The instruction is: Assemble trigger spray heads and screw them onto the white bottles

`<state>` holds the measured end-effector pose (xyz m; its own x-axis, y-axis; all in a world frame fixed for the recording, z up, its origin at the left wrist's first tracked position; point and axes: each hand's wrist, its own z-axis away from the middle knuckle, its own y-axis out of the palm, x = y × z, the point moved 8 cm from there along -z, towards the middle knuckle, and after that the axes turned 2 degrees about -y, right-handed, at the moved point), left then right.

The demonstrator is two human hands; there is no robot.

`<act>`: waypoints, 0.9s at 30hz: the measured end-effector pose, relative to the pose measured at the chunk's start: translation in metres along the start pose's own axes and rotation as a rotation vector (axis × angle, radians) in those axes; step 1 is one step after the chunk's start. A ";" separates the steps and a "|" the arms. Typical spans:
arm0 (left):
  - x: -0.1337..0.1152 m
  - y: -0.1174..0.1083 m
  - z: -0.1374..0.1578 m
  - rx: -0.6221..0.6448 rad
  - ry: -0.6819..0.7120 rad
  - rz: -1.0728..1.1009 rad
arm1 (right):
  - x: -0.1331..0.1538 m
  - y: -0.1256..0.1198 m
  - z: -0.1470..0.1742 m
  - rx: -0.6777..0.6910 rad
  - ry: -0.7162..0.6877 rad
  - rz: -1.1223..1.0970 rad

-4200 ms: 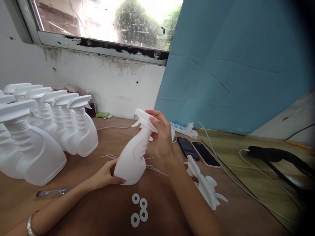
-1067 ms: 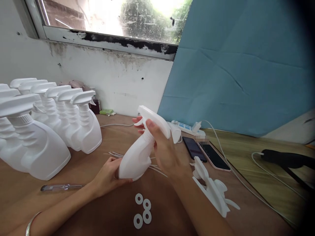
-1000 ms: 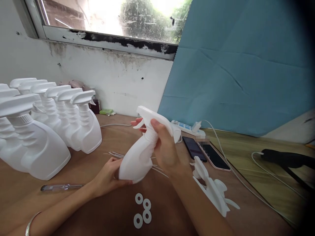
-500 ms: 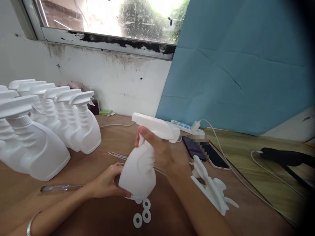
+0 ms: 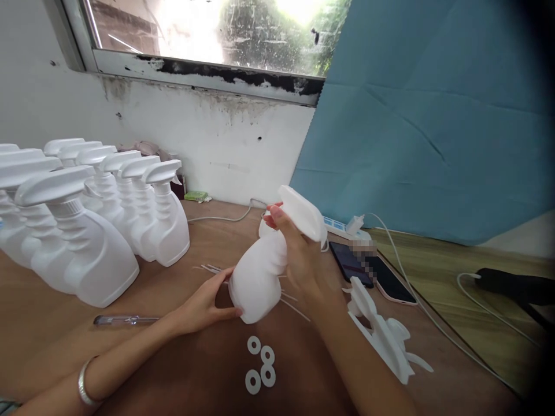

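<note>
A white spray bottle (image 5: 255,280) is held tilted above the table, its base toward me. My left hand (image 5: 212,306) grips it low down, thumb on the near side and fingers behind. My right hand (image 5: 299,248) is closed around the upper part, just under the white trigger spray head (image 5: 303,214); it hides the join between head and neck. Below the bottle lie several flat white ring washers (image 5: 267,375). Thin white tubes (image 5: 295,309) lie partly hidden behind the bottle. Loose white spray head parts (image 5: 379,332) rest right of my right forearm.
Rows of white spray bottles (image 5: 104,260) stand upright at left. A clear-handled screwdriver (image 5: 125,319) lies before them. Two phones (image 5: 351,263), a power strip (image 5: 342,229) and a white cable (image 5: 392,254) are at right. A green packet (image 5: 196,196) sits by the wall.
Both hands have lifted the bottle and moved it slightly right and away from me, tilting it further. The washers beneath now show fully. The view has shifted a little left.
</note>
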<state>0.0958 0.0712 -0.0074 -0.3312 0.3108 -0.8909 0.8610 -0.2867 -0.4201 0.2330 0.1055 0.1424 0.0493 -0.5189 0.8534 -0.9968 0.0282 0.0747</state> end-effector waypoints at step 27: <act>0.011 0.004 0.006 0.064 0.072 -0.786 | -0.056 0.182 -0.038 0.119 -0.072 0.248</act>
<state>0.0930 0.0678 -0.0196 -0.8056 0.5010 -0.3164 0.3603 -0.0097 -0.9328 0.0514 0.1724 0.1280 -0.1972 -0.5681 0.7990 -0.9785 0.0636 -0.1962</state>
